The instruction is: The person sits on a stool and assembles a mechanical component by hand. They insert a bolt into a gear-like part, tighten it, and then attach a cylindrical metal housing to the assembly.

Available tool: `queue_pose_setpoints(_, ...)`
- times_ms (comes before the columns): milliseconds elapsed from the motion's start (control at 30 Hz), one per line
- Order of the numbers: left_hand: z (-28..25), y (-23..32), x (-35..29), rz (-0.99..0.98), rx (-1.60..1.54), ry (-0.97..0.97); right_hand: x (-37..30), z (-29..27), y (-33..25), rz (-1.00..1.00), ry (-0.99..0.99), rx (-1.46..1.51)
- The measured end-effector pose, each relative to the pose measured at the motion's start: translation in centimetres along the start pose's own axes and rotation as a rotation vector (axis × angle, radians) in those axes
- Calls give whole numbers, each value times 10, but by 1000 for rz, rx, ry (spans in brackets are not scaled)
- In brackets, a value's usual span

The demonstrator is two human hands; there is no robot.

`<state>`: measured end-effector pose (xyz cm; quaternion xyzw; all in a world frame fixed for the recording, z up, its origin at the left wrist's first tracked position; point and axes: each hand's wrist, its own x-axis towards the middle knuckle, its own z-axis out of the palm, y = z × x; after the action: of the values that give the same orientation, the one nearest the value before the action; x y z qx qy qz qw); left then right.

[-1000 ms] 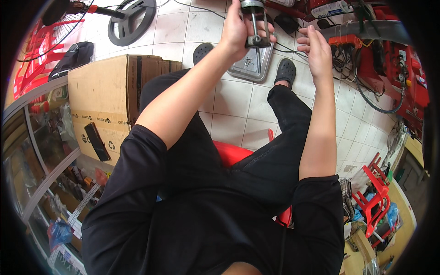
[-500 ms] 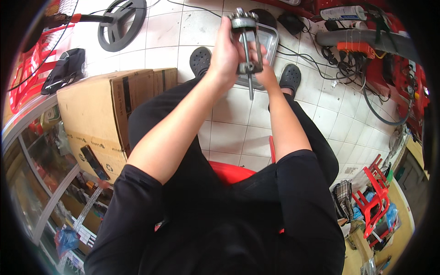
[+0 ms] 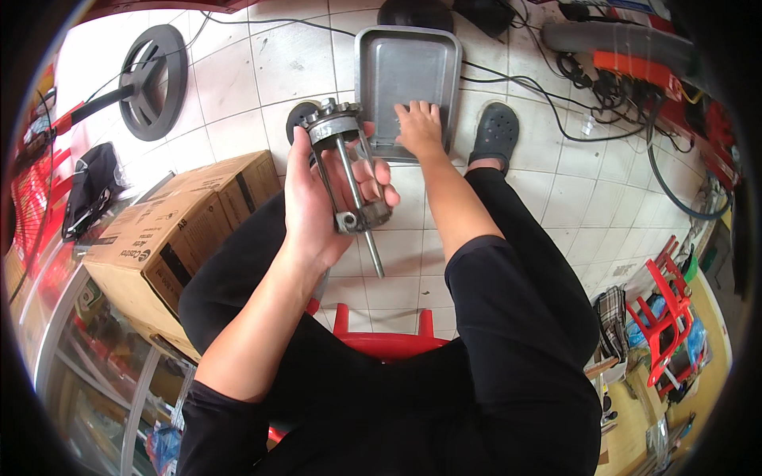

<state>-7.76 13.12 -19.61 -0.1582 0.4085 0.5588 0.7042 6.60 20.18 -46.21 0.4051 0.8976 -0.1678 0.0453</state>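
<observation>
My left hand (image 3: pixel 305 202) is wrapped round a metal sprocket-and-rod assembly (image 3: pixel 345 159). A toothed wheel caps its upper end, slim posts join it to a lower block, and a long steel rod runs through the middle and sticks out below. The assembly is tilted, with its toothed end away from me. My right hand (image 3: pixel 421 129) reaches into the grey metal tray (image 3: pixel 361 87) on the floor, fingers stretched and apart. Whether its fingertips touch the tray bottom I cannot tell. A small dark patch shows by the thumb, too unclear to name.
Cardboard boxes (image 3: pixel 178 214) stand at my left beside a glass cabinet (image 3: pixel 131 397). A black round base (image 3: pixel 155 83) lies far left. Black cables (image 3: pixel 548 95) cross the floor at right. My dark clog (image 3: pixel 498 131) is right of the tray; a red stool (image 3: pixel 389 343) is under me.
My right hand has let go of the assembly and moved into the tray. The left hand has brought the assembly nearer and to the left, uncovering the tray.
</observation>
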Motion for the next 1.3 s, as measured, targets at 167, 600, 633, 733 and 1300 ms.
queue_pose_setpoints(167, 14, 11, 0, 28, -18, 31, 19, 21, 15, -156, -39, 1)
queue_pose_setpoints(600, 21, 32, 1, 107, -67, -14, 40, 16, 36, 379, -111, 750)
queue_pose_setpoints(633, 23, 32, 2, 105, -62, -20, 42, 17, 50, 460, -132, 826)
queue_pose_setpoints(733, 16, 35, -6, 147, -72, 12, 42, -16, 44, 630, -243, 1290)
queue_pose_setpoints(1300, 53, 34, -53, 303, -186, -103, -54, -340, -57, 119, -259, 2011)
